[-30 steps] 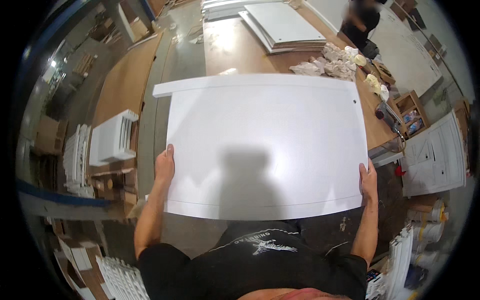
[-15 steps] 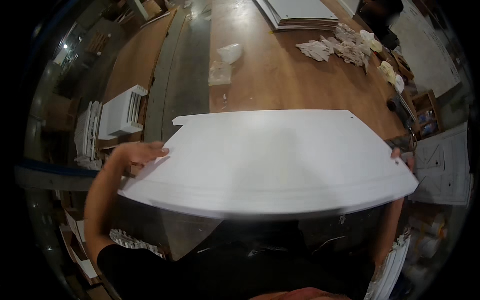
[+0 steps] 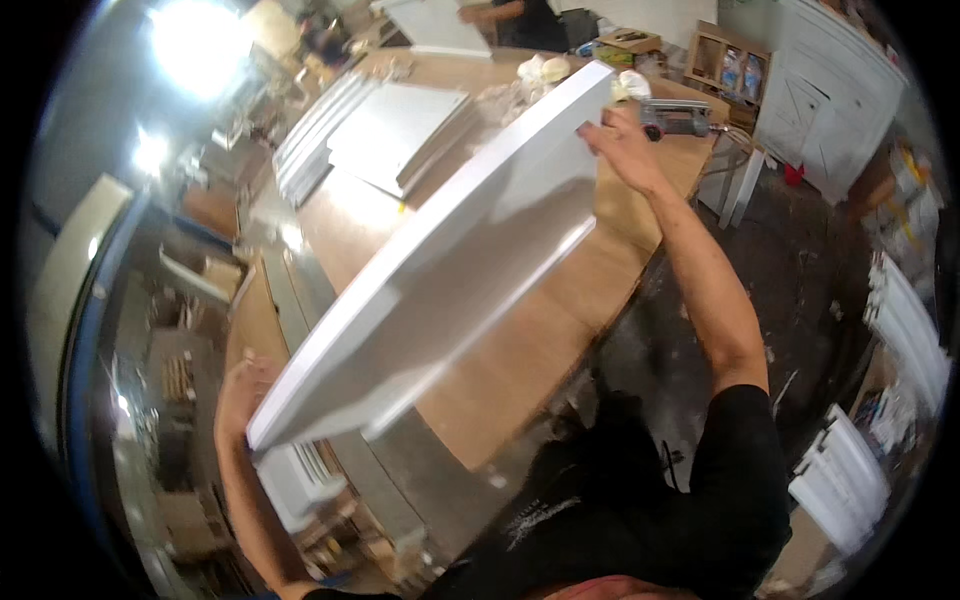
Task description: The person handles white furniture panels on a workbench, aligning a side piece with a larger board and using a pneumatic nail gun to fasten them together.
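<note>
A large white panel (image 3: 450, 290) is held up on a slant above the brown worktable (image 3: 540, 370), its long narrow edge turned upward. At its near-left end, my left hand (image 3: 245, 390) is closed round the edge, with the fingers partly hidden behind the panel. My right hand (image 3: 622, 148) grips the far-right end, fingertips over the side. Just beyond the right hand lies a grey and dark power tool (image 3: 680, 118) at the table's edge.
Stacked white panels (image 3: 400, 125) lie on the table's far part. Beyond, a co-worker (image 3: 530, 25) has an arm by another white panel (image 3: 440, 25). A wooden shelf box (image 3: 725, 65) stands at far right. White slatted parts (image 3: 840, 480) are on the right; more white pieces (image 3: 300, 485) sit lower left.
The panel has gone from lying nearly flat to standing tilted on a diagonal. My right hand has risen away from me, my left has dropped lower, and the view has swung round.
</note>
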`<state>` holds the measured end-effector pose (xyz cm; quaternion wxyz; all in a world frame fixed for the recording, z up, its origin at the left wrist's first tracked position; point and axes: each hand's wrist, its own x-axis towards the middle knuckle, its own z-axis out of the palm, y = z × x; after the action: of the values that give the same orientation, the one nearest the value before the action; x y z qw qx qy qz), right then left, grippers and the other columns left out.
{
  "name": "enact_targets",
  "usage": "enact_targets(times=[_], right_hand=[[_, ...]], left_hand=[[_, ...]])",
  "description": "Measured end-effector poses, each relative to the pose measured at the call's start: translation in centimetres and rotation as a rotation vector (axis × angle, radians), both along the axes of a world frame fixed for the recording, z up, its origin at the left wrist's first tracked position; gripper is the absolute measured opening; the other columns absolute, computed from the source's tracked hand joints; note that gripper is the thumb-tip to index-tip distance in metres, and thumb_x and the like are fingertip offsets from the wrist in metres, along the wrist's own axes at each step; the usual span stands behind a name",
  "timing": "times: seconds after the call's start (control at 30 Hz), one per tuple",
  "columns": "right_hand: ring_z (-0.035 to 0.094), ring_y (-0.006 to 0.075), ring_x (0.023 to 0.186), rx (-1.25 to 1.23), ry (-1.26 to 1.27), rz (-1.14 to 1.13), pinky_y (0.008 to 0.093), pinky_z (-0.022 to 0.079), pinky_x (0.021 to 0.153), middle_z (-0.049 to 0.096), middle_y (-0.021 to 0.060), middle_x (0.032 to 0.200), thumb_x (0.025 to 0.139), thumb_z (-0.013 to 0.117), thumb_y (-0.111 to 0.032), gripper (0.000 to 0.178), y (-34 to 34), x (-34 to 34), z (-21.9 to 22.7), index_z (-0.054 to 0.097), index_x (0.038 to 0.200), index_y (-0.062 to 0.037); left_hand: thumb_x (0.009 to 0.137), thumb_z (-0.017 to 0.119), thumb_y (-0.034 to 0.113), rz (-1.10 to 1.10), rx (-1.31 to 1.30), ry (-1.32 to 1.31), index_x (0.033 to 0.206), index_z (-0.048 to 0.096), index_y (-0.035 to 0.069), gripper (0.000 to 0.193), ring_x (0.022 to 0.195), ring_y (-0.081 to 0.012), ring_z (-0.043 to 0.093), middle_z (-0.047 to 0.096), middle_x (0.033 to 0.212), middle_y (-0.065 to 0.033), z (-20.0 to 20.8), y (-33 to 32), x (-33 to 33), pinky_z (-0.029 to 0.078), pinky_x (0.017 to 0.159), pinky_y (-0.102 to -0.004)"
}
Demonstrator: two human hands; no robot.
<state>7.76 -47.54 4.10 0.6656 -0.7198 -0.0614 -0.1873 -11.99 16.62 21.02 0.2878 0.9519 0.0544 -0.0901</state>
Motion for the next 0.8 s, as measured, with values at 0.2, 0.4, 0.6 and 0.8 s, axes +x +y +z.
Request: enact_targets(times=[0.2,0.4,0.6,0.8], right_hand=[[0.070,0.0199,0.088,0.278,0.013,0.045,0.0329,0.055,0.078,0.073,0.0143,0.103,0.089,0.075,-0.028,0.047,-0.3,2.6,-2.3,0.065,0.122,0.0037],[0.072,0.0206,0.080,0.258,-0.043,0.106,0.0366,0.056,0.072,0.074,0.0173,0.096,0.084,0.079,-0.037,0.053,1.5,3.5,-0.7,0.068,0.119,0.0005],[0.071,0.0283,0.070,0.072,-0.060,-0.041,0.0405,0.056,0.069,0.072,0.0113,0.075,0.074,0.079,-0.064,0.067,1.9,5.8,-0.1,0.074,0.115,-0.0110],[0.071,0.0281,0.067,0.108,-0.109,-0.224,0.0402,0.055,0.064,0.069,0.0103,0.068,0.067,0.073,-0.079,0.074,2.0,6.5,-0.3,0.078,0.097,-0.0119]], left_hand=[[0.094,0.065,0.026,-0.388,0.002,-0.178,0.122,0.064,-0.003,0.040,0.089,-0.0258,0.069,0.072,0.102,-0.0163,2.0,-30.4,6.2,0.053,0.085,-0.0375],[0.084,0.076,0.018,-0.494,0.558,-0.439,0.127,0.048,-0.001,0.055,0.085,-0.0461,0.067,0.068,0.090,-0.0270,1.4,-46.5,13.0,0.052,0.074,-0.0512],[0.079,0.079,0.014,-0.460,0.575,-0.422,0.110,0.052,-0.001,0.045,0.089,-0.0439,0.069,0.070,0.090,-0.0259,1.7,-49.0,19.1,0.055,0.076,-0.0477],[0.076,0.080,0.013,-0.485,0.505,-0.352,0.106,0.055,-0.002,0.042,0.092,-0.0424,0.070,0.071,0.092,-0.0262,2.0,-49.7,20.9,0.056,0.078,-0.0428]])
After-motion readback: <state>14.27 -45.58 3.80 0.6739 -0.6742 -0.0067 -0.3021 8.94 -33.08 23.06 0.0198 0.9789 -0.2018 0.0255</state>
